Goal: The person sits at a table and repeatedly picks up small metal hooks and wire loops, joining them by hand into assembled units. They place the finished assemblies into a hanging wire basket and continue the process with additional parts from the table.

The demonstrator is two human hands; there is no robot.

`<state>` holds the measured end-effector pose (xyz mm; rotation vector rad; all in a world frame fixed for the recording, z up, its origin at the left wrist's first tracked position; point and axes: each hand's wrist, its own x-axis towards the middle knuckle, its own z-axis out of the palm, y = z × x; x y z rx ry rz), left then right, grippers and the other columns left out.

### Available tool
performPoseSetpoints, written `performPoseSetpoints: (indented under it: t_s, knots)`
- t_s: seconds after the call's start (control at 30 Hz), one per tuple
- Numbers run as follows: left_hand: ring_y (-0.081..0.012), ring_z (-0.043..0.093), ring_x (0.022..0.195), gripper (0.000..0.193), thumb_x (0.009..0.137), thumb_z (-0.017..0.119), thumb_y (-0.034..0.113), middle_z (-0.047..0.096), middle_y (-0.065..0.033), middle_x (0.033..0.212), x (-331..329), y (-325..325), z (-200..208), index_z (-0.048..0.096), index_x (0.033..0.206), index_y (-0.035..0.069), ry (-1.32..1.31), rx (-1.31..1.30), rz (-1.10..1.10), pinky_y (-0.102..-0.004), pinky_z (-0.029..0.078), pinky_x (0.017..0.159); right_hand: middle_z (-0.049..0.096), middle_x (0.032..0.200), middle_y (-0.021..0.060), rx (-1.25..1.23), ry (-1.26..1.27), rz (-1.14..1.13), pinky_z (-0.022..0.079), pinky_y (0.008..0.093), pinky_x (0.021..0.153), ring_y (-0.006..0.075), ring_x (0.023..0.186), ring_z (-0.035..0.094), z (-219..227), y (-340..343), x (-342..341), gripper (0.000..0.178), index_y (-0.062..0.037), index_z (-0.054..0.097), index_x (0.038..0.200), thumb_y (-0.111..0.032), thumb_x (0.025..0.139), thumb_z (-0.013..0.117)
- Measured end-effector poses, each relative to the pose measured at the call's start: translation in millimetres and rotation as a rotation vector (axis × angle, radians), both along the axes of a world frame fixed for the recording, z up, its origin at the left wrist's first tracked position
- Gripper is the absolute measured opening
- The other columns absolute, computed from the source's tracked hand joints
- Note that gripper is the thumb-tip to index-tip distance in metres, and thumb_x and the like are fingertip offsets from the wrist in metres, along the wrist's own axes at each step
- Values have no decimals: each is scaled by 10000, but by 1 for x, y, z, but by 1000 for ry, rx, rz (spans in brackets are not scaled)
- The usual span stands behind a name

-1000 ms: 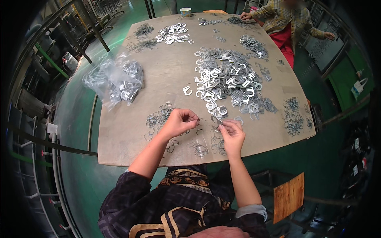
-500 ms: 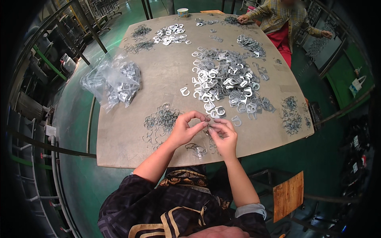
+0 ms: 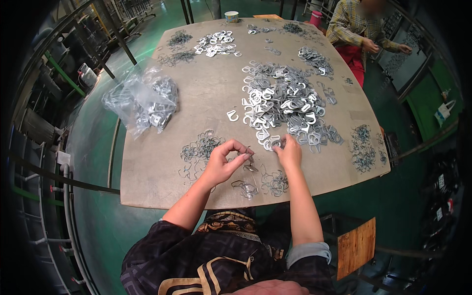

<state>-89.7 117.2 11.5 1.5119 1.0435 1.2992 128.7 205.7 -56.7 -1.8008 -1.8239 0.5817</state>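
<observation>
My left hand is closed in a pinch above the near part of the table. A thin bent wire clip shows at its fingertips, and a small grey metal piece hangs just beneath. My right hand reaches to the near edge of a big heap of flat grey metal hooks. Its thumb and fingers close on one flat metal hook, partly hidden by the fingers. Left of my left hand lies a tangle of wire clips. Smaller wire clusters lie near the front edge.
A clear plastic bag of metal parts lies on the table's left side. More hooks and wire clips lie around the tabletop. A tub stands at the far edge. A co-worker is at the far right.
My hands were together at the fingertips; my right hand has moved right and forward to the heap. My left hand stays nearly in place. The co-worker's hand has left the table.
</observation>
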Motion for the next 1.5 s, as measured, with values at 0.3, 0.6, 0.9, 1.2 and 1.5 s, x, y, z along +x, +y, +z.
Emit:
performPoseSetpoints:
  t_s: [0.3, 0.6, 0.9, 1.2, 1.5]
  knots:
    - [-138, 648, 892, 88, 868, 675, 58, 702, -77, 923, 5, -1, 1, 631, 917, 0, 8, 19, -28, -291, 497, 837, 675, 821, 134, 108, 225, 127, 519, 374, 697, 275, 748, 652, -29, -5, 23, 241, -12, 666, 956, -9, 734, 761]
    - [-150, 654, 930, 75, 875, 674, 61, 707, -76, 931, 18, -4, 3, 619, 897, 13, 105, -31, -88, -301, 477, 887, 709, 839, 102, 59, 748, 44, 563, 285, 653, 139, 713, 689, 17, -24, 16, 211, 56, 663, 1002, 20, 801, 719]
    - [-260, 629, 743, 143, 802, 731, 111, 685, -57, 831, 33, 11, 11, 641, 900, 57, 408, 184, 21, -348, 454, 682, 715, 901, 89, 46, 857, 183, 556, 242, 634, 115, 738, 688, 91, -60, -12, 160, 64, 676, 988, -2, 843, 693]
    - [-289, 675, 751, 140, 785, 753, 132, 705, -110, 829, 21, 19, 4, 688, 851, 27, 275, 126, 160, -355, 522, 733, 695, 875, 96, 258, 739, 57, 523, 242, 565, 133, 663, 679, 96, -59, -13, 154, 30, 687, 972, 5, 820, 704]
    - [-382, 613, 837, 135, 807, 568, 37, 593, -219, 874, 56, -18, -75, 611, 911, -38, 936, 144, 118, -446, 516, 775, 676, 866, 85, 366, 682, -8, 511, 229, 560, 119, 667, 669, 103, -59, 17, 148, 36, 679, 989, 34, 841, 675]
